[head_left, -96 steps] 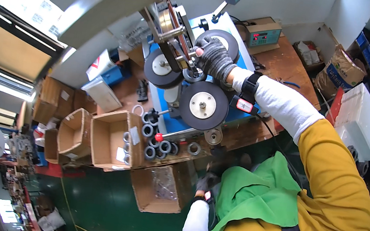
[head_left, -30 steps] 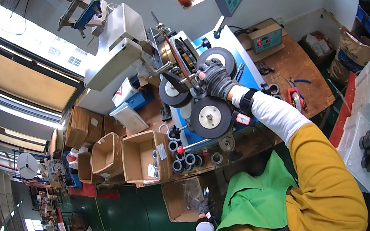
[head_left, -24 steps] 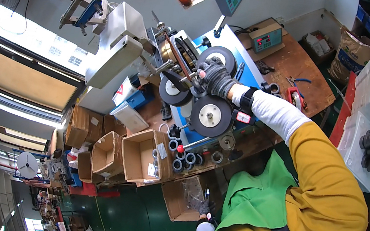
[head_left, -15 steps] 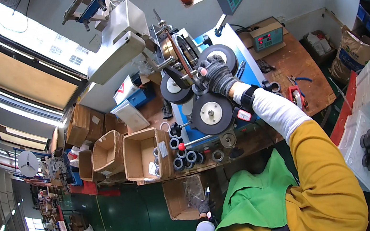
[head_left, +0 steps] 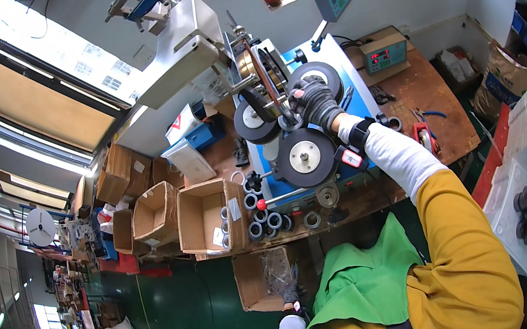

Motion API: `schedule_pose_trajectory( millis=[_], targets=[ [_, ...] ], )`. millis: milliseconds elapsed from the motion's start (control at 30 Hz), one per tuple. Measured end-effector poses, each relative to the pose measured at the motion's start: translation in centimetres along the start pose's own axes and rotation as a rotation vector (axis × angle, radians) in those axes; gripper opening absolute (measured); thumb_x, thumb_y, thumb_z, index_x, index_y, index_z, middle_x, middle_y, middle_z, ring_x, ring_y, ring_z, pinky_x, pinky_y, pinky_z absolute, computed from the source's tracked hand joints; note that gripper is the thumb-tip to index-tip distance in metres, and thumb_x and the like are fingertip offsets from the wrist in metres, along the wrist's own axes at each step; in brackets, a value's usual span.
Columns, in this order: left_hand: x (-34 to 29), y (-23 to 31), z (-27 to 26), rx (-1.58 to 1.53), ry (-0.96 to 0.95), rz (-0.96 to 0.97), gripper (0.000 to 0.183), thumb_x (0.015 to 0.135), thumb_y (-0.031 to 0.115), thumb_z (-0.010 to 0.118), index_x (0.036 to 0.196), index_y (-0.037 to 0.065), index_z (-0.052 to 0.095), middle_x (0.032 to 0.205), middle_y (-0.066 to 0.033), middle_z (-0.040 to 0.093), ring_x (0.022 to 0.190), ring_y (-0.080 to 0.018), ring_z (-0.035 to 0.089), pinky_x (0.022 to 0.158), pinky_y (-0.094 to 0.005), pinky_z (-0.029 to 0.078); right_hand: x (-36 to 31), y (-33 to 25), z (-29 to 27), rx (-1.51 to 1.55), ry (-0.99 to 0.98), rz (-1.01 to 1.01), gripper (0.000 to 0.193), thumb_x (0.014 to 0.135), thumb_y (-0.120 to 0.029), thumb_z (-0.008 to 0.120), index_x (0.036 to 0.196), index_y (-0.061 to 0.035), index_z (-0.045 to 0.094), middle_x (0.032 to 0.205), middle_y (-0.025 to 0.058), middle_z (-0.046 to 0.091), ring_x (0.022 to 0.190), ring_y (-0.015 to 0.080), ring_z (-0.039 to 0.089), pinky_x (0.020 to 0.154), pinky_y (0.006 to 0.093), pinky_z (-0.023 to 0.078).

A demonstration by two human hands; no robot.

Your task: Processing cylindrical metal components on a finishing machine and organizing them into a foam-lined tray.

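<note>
My right hand [head_left: 318, 103], in a grey glove, reaches into the middle of a bench machine with a blue bed [head_left: 361, 83]. Its fingers are curled closed beside a grey ring [head_left: 290, 124]; whatever they grip is hidden. Around it stand three black rollers with pale hubs: a near one [head_left: 322, 163], a far one [head_left: 332, 79] and a left one [head_left: 259, 133]. Lower down, my left hand [head_left: 291, 296], also gloved, hangs beside an open cardboard box [head_left: 244, 285] with clear plastic film [head_left: 276, 270]. That hand's fingers are too small and dark to read.
Several grey rings [head_left: 256, 231] lie along the bench's front edge, close to a red-knobbed lever [head_left: 261, 204]. Open cartons [head_left: 199, 220] stand left of them. Pliers [head_left: 431, 113] and a red tape dispenser [head_left: 425, 136] are at right. Black rings sit on a white foam box [head_left: 510, 217].
The whole view has shifted slightly. My right hand stays at the machine's middle with fingers curled. A thin pointed thing above my left hand no longer shows clearly.
</note>
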State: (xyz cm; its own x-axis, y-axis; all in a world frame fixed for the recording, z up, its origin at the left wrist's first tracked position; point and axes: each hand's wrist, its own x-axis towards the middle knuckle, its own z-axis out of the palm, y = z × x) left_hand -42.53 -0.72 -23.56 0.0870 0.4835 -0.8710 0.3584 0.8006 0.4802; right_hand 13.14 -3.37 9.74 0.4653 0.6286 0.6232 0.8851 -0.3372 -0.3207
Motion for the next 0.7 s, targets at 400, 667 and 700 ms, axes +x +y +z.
schedule_pose_trajectory(
  millis=[400, 667, 700],
  targets=[
    [-13.2, 7.4, 5.4, -0.546, -0.488, 0.262, 0.023, 0.081, 0.021, 0.061, 0.101, 0.011, 0.054, 0.073, 0.0006, 0.052, 0.066, -0.0135, 0.047, 0.065, -0.0303, 0.04, -8.8, 0.1, -8.3, 1.358, -0.477, 0.586, 0.024, 0.083, -0.028, 0.057, 0.089, -0.0044, 0.059, 0.08, 0.0, 0.056, 0.074, 0.0077, 0.053, 0.068, 0.0235, 0.043],
    [-23.3, 13.7, 20.5, 0.218, -1.036, 0.41, 0.028, 0.084, 0.023, 0.056, 0.095, -0.002, 0.057, 0.078, -0.0087, 0.059, 0.069, -0.016, 0.058, 0.065, -0.0274, 0.047, -24.0, -10.0, -5.4, 1.089, -0.84, 0.318, 0.036, 0.088, -0.031, 0.048, 0.113, -0.0057, 0.051, 0.1, 0.014, 0.056, 0.098, 0.0225, 0.052, 0.087, 0.0329, 0.04],
    [-22.5, 13.2, 21.0, 0.253, -1.058, 0.352, 0.028, 0.084, 0.024, 0.055, 0.096, -0.002, 0.058, 0.079, -0.0087, 0.059, 0.07, -0.0158, 0.058, 0.066, -0.0276, 0.048, -24.8, -9.9, -5.3, 1.133, -0.875, 0.466, 0.034, 0.088, -0.029, 0.048, 0.113, -0.0055, 0.052, 0.098, 0.0115, 0.057, 0.095, 0.0196, 0.053, 0.085, 0.0315, 0.041]
  ],
)
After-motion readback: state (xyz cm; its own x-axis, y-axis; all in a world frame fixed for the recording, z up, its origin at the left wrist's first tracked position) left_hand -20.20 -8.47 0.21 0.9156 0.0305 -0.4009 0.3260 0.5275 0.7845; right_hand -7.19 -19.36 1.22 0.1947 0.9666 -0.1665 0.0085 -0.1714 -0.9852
